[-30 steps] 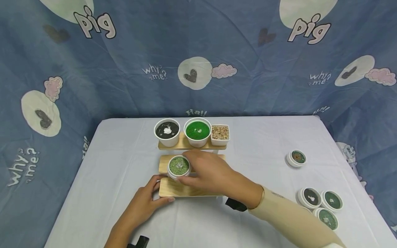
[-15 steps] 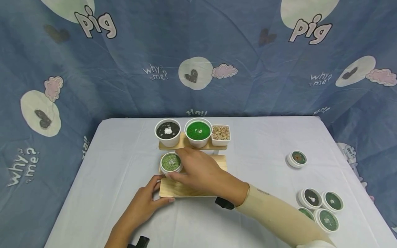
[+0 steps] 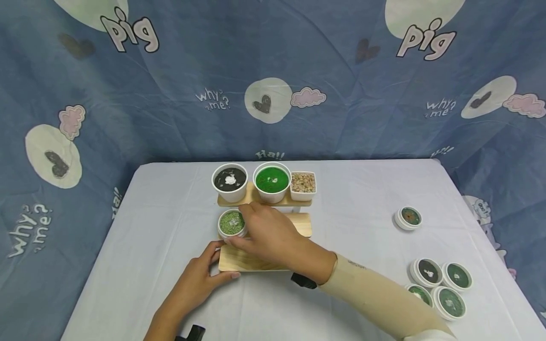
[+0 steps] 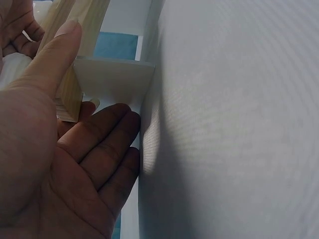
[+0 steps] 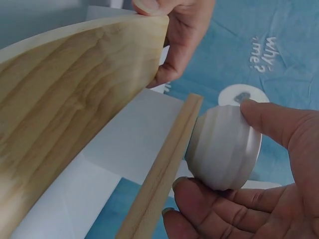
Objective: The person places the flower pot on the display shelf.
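My right hand (image 3: 275,237) grips a small white cup with green crumbs (image 3: 232,221) at the left end of the middle tier of a three-tier wooden stand (image 3: 245,260). Thumb and fingers hold the ribbed white cup (image 5: 224,147) from opposite sides in the right wrist view, its base right at the board's edge. At the stand's lowest tier, my left hand (image 3: 202,274) pinches the left end, thumb along the front edge. The left wrist view shows its index finger behind the board (image 4: 70,102) and the other fingers stretched beneath, beside the white support (image 4: 117,77).
Along the top tier stand a cup with dark filling (image 3: 230,182), a cup with bright green filling (image 3: 272,182) and a square dish of chopped nuts (image 3: 303,184). On the right of the white table (image 3: 350,218) are one lone small tub (image 3: 408,218) and several clustered tubs (image 3: 451,303).
My right hand has carried the crumb-filled cup left and slightly back, to the left end of the middle tier. My left hand keeps its place on the lowest tier.
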`<control>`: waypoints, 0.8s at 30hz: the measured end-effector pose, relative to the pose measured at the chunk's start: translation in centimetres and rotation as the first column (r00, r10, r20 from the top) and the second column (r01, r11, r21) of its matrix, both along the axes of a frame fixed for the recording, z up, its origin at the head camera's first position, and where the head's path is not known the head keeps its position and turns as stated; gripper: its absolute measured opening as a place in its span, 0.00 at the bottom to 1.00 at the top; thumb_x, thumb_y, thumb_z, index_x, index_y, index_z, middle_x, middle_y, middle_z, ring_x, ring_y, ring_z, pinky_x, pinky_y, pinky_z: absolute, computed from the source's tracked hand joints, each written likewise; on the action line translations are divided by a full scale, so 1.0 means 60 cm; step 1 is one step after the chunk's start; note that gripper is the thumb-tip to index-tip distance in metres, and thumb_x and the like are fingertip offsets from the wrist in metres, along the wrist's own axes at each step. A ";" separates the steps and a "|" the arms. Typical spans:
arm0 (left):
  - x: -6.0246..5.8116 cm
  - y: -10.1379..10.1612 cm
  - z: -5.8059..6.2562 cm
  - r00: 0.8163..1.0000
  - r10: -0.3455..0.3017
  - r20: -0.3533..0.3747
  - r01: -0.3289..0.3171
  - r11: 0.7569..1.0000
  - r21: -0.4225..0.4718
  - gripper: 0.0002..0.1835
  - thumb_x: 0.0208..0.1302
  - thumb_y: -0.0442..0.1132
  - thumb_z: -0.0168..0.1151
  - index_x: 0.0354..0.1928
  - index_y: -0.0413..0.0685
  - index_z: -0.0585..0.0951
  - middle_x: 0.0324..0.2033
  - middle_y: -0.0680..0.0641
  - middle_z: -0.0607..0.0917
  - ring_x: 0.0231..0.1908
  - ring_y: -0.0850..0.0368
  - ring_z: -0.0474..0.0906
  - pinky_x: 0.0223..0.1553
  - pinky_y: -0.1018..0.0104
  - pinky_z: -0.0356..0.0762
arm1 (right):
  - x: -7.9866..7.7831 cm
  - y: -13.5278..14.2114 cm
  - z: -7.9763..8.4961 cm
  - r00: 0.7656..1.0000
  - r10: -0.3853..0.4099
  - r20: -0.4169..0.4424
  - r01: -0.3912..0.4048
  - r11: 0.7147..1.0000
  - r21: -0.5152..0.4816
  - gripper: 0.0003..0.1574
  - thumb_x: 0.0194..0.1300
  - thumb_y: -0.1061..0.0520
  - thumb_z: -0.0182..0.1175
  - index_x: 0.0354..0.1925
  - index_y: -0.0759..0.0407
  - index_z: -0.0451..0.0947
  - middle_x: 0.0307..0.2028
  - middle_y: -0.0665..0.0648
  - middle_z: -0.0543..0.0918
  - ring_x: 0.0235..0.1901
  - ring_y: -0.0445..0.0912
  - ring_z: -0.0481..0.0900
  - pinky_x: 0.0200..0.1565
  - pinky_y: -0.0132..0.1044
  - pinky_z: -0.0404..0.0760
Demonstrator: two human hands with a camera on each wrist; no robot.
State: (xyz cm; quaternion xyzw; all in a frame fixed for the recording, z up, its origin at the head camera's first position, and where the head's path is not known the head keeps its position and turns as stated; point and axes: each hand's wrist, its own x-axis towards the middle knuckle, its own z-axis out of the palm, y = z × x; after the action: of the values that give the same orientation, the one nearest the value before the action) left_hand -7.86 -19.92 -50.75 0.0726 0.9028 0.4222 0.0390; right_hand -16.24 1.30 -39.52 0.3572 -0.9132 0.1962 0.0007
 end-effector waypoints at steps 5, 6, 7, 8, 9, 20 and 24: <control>0.000 0.000 -0.001 1.000 -0.002 -0.004 0.002 1.000 0.001 0.37 0.57 0.59 0.78 0.66 0.64 0.73 0.56 0.60 0.87 0.54 0.52 0.84 0.56 0.42 0.78 | 0.004 -0.002 0.000 1.000 -0.020 -0.001 0.020 1.000 -0.017 0.36 0.65 0.37 0.73 0.56 0.63 0.79 0.43 0.54 0.84 0.39 0.46 0.84 0.43 0.42 0.84; 0.000 0.000 -0.001 1.000 -0.004 -0.009 0.004 1.000 0.001 0.37 0.57 0.59 0.78 0.66 0.64 0.73 0.56 0.60 0.87 0.55 0.52 0.84 0.56 0.42 0.78 | 0.004 -0.002 -0.001 1.000 -0.027 0.004 0.027 0.999 -0.028 0.36 0.65 0.37 0.74 0.55 0.63 0.78 0.41 0.53 0.84 0.37 0.45 0.84 0.41 0.41 0.84; 0.000 0.000 -0.002 1.000 -0.007 -0.013 0.007 1.000 0.000 0.37 0.57 0.59 0.78 0.66 0.63 0.73 0.57 0.60 0.87 0.55 0.52 0.84 0.56 0.42 0.78 | 0.004 -0.002 -0.002 0.999 -0.033 0.008 0.034 0.999 -0.041 0.35 0.64 0.38 0.74 0.54 0.62 0.78 0.39 0.53 0.84 0.35 0.45 0.83 0.39 0.41 0.83; -0.001 -0.001 -0.003 1.000 -0.010 -0.017 0.010 1.000 0.000 0.37 0.57 0.58 0.78 0.66 0.63 0.72 0.57 0.60 0.87 0.55 0.51 0.84 0.56 0.42 0.78 | 0.004 -0.002 -0.002 0.999 -0.039 0.016 0.040 0.998 -0.055 0.35 0.64 0.38 0.75 0.53 0.62 0.77 0.37 0.52 0.83 0.33 0.44 0.82 0.37 0.40 0.83; -0.002 -0.001 -0.004 1.000 -0.013 -0.021 0.013 1.000 -0.001 0.37 0.57 0.58 0.78 0.66 0.63 0.72 0.57 0.60 0.87 0.55 0.51 0.84 0.56 0.42 0.78 | 0.004 -0.002 -0.003 0.999 -0.045 0.022 0.046 0.997 -0.069 0.34 0.63 0.39 0.76 0.52 0.62 0.76 0.35 0.51 0.82 0.31 0.44 0.82 0.35 0.40 0.82; -0.004 -0.005 -0.008 1.000 -0.013 -0.011 0.013 1.000 0.004 0.39 0.56 0.59 0.79 0.67 0.63 0.71 0.59 0.58 0.86 0.58 0.51 0.82 0.58 0.41 0.77 | 0.005 -0.001 -0.006 0.998 -0.063 0.031 0.066 0.992 -0.107 0.32 0.63 0.40 0.76 0.48 0.60 0.74 0.31 0.50 0.80 0.27 0.41 0.78 0.30 0.38 0.79; -0.004 -0.005 -0.008 1.000 -0.017 -0.013 0.017 1.000 0.001 0.39 0.56 0.59 0.78 0.67 0.64 0.71 0.59 0.59 0.86 0.58 0.51 0.82 0.57 0.41 0.77 | 0.007 0.000 -0.006 0.998 -0.064 0.023 0.066 0.993 -0.100 0.32 0.63 0.40 0.76 0.48 0.61 0.75 0.33 0.52 0.82 0.28 0.42 0.80 0.31 0.39 0.80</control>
State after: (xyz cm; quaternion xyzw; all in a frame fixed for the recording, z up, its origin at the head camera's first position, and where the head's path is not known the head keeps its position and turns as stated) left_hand -8.12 -20.20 -51.22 0.0828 0.9021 0.4219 0.0367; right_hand -15.84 1.30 -39.90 0.3249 -0.9133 0.2452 0.0160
